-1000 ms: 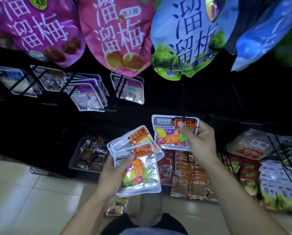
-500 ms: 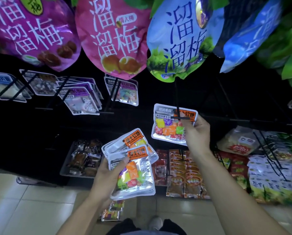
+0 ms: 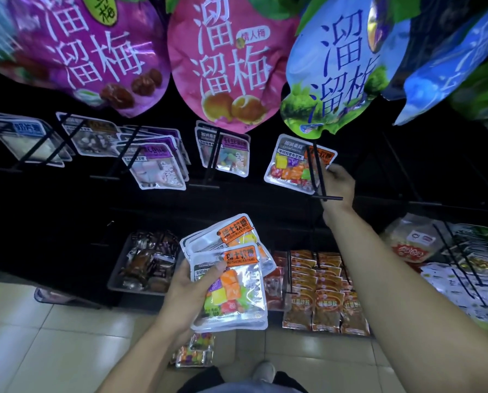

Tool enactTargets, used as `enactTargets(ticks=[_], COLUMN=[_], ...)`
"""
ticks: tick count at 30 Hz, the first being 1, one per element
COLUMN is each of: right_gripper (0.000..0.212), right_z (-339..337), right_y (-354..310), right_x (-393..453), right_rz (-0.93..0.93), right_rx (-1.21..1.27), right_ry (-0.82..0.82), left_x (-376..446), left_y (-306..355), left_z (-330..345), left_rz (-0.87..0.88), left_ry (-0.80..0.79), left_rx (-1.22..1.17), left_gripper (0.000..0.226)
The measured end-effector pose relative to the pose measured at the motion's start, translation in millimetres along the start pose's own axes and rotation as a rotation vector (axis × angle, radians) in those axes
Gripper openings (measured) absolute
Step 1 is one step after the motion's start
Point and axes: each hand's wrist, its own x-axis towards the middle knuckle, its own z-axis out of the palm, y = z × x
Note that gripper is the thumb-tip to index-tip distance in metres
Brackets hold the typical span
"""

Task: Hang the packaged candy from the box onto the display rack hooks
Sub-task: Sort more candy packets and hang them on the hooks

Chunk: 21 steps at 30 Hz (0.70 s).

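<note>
My right hand (image 3: 337,184) pinches the right edge of a clear candy packet (image 3: 289,165) with an orange label and coloured cubes inside. The packet sits far back on a black double-wire hook (image 3: 318,177), whose wires run over its front. My left hand (image 3: 190,290) grips a fanned stack of the same candy packets (image 3: 231,282) lower down, near the middle of the view. More packets of this candy (image 3: 196,350) lie below my left hand, near the floor; the box itself is not clearly visible.
Neighbouring hooks carry a green-sweet packet (image 3: 225,154), purple packets (image 3: 157,165) and more packets to the left. Large plum bags (image 3: 231,66) hang overhead. Lower shelves hold a tray of dark snacks (image 3: 146,262) and orange snack packs (image 3: 325,302). Pale tiled floor lies below.
My right hand has raised the candy packet and slid it back along the hook. The left hand keeps its stack. The view has tilted and moved closer to the rack.
</note>
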Motion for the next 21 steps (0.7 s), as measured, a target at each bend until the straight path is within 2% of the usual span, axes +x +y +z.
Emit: enactTargets(ticks=[1,2,3,5,7,10,12,14,19,21], right_gripper=[0.016,0.025,0.034,0.039,0.036,0.032,0.041,0.052,0.043,0.036], right_z=[-4.1,-8.4,-12.5,-15.5,-10.9,-6.3,-5.2,-3.1,-3.0,-4.5], right_y=[4.3,8.7,11.0,18.6,25.5,38.3,45.9,48.6,47.0,45.3], right_x=[-3.6,-8.7,-19.5,-52.0,-101.7,-174.8,-200.8,-209.7,-199.1,-192.9], right_rz=[0.023,0.05,0.074,0.096,0.08,0.055,0.064,0.077,0.085,0.102], right_rx=[0.024,0.043,0.047,0.057,0.041,-0.155,-0.276,-0.383,-0.383,-0.34], right_ry=[0.038,0.071,0.09,0.08,0.008,-0.174,-0.305,-0.385,-0.395,-0.388], left_x=[0.5,1.0,0.6,2.9,5.0,11.8,17.2,23.8,28.2,28.0], left_y=[0.8,2.1,4.0,4.9,5.7,3.5,2.7,-0.1,-4.6,-1.1], left_z=[-2.1,-3.4,-3.5,-3.9,-3.3,-3.5,-3.5,-3.6,4.7,11.2], left_rz=[-0.004,-0.005,0.0,0.006,0.015,0.025,0.048,0.078,0.095,0.124], left_ry=[-0.005,-0.008,-0.006,0.008,0.01,0.013,0.002,-0.018,-0.012,0.0], left_rx=[-0.002,-0.002,0.005,0.018,0.017,-0.019,-0.03,-0.018,-0.014,-0.042], left_gripper=[0.044,0.044,0.039,0.029,0.032,0.029,0.034,0.041,0.07,0.053])
